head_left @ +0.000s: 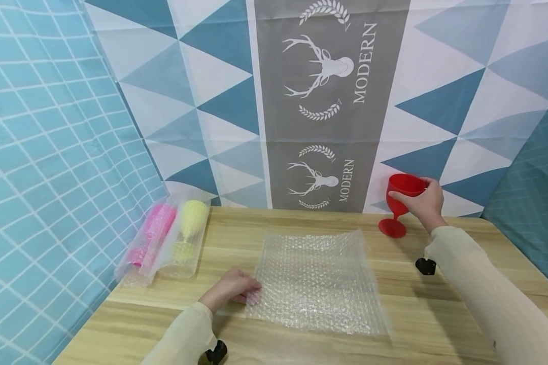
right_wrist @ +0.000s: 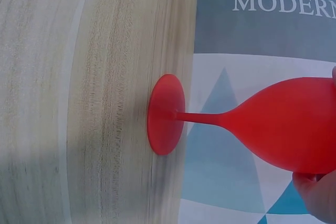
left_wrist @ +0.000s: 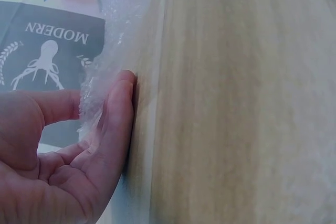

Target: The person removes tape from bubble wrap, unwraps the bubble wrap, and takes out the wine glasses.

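A clear sheet of bubble wrap [head_left: 315, 284] lies spread on the table. My left hand [head_left: 236, 288] pinches its left edge near the front corner; in the left wrist view the thumb is on one face of the bubble wrap [left_wrist: 123, 19] and the fingers are on the other. At the back right, my right hand [head_left: 422, 200] grips a red plastic goblet [head_left: 396, 205] round its bowl, just below the rim. The goblet is upright, its round foot [right_wrist: 167, 115] close over the wood near the back edge. Most of the right hand is outside the right wrist view.
Two bubble-wrapped goblets lie side by side at the back left, one pink [head_left: 157, 228] and one yellow [head_left: 193, 223]. The wooden table [head_left: 310, 350] meets a patterned cloth [head_left: 228, 101] behind, with blue cloth walls left and right.
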The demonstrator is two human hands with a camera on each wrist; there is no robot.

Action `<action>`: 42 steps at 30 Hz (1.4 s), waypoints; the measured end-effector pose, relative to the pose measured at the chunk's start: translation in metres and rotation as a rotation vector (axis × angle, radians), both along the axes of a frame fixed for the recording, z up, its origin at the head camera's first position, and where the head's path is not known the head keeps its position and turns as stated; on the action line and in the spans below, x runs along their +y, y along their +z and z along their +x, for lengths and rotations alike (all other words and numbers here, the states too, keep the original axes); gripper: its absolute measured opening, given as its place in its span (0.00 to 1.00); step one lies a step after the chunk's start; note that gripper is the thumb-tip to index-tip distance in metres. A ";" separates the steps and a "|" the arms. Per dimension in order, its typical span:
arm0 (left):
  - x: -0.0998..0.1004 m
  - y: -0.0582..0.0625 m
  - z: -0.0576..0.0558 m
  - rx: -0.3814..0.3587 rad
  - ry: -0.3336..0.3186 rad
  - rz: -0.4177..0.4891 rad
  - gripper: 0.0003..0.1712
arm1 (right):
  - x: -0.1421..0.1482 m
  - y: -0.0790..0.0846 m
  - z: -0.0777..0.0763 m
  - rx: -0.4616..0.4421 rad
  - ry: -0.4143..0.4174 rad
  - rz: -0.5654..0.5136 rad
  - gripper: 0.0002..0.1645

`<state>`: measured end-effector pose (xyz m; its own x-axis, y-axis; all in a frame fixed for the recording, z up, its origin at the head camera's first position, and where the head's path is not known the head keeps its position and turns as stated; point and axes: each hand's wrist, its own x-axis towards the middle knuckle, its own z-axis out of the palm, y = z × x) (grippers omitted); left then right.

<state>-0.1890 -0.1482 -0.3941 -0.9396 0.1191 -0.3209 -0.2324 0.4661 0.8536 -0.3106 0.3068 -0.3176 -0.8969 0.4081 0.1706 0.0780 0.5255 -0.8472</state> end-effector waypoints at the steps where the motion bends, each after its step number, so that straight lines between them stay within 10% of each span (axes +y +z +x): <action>1: 0.000 0.000 -0.001 0.001 0.000 -0.005 0.09 | 0.000 0.000 -0.001 0.000 -0.002 0.000 0.57; 29: -0.006 0.013 0.001 -0.038 -0.155 0.050 0.20 | 0.011 0.010 0.013 -0.047 0.139 0.155 0.62; 42: -0.019 0.031 0.002 -0.014 -0.154 -0.002 0.28 | 0.031 0.011 0.049 -0.345 0.180 0.060 0.64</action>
<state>-0.1872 -0.1669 -0.3631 -0.9058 0.2603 -0.3343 -0.1703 0.4988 0.8498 -0.2620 0.3379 -0.3062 -0.9620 0.2375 -0.1348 0.2550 0.6046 -0.7546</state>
